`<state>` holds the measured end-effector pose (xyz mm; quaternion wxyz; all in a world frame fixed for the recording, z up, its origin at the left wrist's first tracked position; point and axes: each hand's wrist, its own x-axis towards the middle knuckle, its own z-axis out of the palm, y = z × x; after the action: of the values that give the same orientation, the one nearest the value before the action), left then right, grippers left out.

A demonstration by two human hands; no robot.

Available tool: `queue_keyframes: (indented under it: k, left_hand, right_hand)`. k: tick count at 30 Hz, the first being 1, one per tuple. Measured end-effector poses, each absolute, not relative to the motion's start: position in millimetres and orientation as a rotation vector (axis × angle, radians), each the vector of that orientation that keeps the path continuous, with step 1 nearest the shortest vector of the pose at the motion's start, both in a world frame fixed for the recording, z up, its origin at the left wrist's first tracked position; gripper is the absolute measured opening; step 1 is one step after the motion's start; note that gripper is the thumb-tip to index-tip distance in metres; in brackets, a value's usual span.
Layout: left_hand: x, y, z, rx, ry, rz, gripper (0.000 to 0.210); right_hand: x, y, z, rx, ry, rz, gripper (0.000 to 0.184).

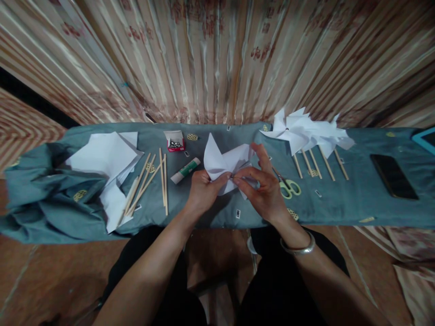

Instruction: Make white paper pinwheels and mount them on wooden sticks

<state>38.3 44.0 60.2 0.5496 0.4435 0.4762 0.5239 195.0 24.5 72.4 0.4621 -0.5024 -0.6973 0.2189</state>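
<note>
Both hands were at mid-table, on a folded paper (215,157) — white, pinwheel-shaped, one pointed corner up on the left, held just above the cloth (356,201). Left hand (203,189): fingers narrow, pinching the paper's near edge, thumb on top close to the middle. Right hand (263,189): thumb and index drawn together at the paper's middle, another finger raised against its right side. Something small and dark (231,176) showed between the fingertips — too small to tell what. A bangle (301,246) sat round the right wrist.

Left of the hands lay a glue stick (186,170), tilted, near the left hand. Behind it, an open red and white box (175,142) with small shiny bits inside. Further left, loose sticks (165,185) in a loose bunch, some overlapping, a few with lower ends over the white sheets (105,151), which were piled unevenly beside bunched-up cloth.

Right of the hands: scissors (290,188) with green handles, just beside the right hand, blades partly hidden. Beyond them, white pinwheels (309,129) overlapped in a row, four handles pointing toward the person. A dark phone (394,176) lay well apart on the right, a blue-edged item (424,139) cut off behind it. Curtain (231,68) hung along the far side.
</note>
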Motion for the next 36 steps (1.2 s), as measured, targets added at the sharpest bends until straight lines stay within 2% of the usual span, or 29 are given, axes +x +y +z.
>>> queue_keyframes:
  k: [17,36]
  left_hand:
    - [35.8,43.0,59.5,1.074,1.138,1.191,0.021]
    - [31.6,41.9,58.7,1.156,1.1,1.164,0.02]
  right_hand:
    - [196.2,25.6,73.8,-1.251,-1.645,0.696,0.005]
    - [200.2,28.1,71.3,-1.188,-1.587,0.935,0.008]
